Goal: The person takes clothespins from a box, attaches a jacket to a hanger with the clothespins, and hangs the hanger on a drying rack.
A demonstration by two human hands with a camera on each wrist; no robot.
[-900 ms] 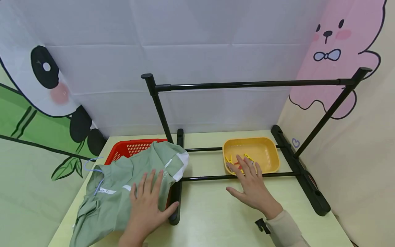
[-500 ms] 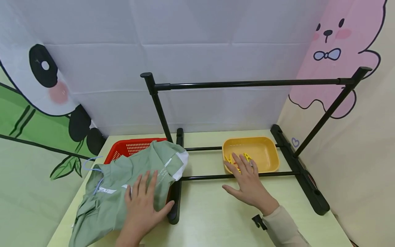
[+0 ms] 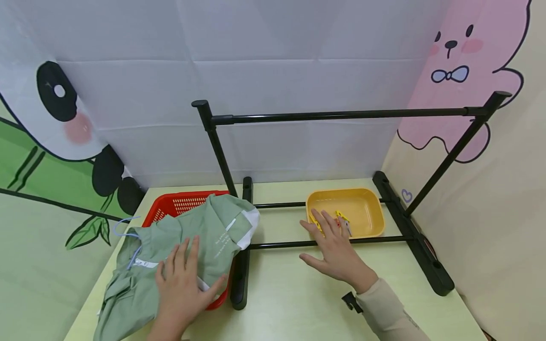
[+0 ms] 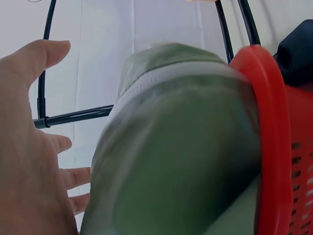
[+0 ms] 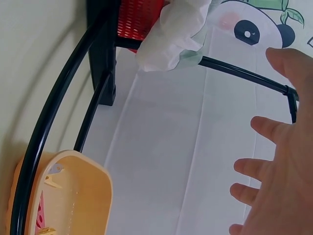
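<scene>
A crumpled green garment (image 3: 170,237) with white patches lies over the red basket (image 3: 183,201) at the left, a blue hanger (image 3: 135,255) poking out of its left side. Fingers spread, my left hand (image 3: 181,289) hovers over the garment's front in the head view and holds nothing. My right hand (image 3: 337,255), also spread and holding nothing, is above the table at the near edge of the yellow tray (image 3: 367,213). Several small yellow and red clips (image 3: 342,219) lie in that tray, partly hidden behind the fingers. The right wrist view shows the right hand's straight fingers apart from everything.
A black rack stands on the table, its top bar (image 3: 341,115) running across the middle. One foot (image 3: 241,279) is beside the basket, the other foot (image 3: 411,232) at the right. Two low bars (image 3: 281,245) join them, passing by the tray. Behind hangs a pale cloth (image 3: 277,151).
My left hand has drifted left and slightly down over the garment, uncovering more of the basket's near corner. The right hand has shifted a little left along the tray. Both stay spread.
</scene>
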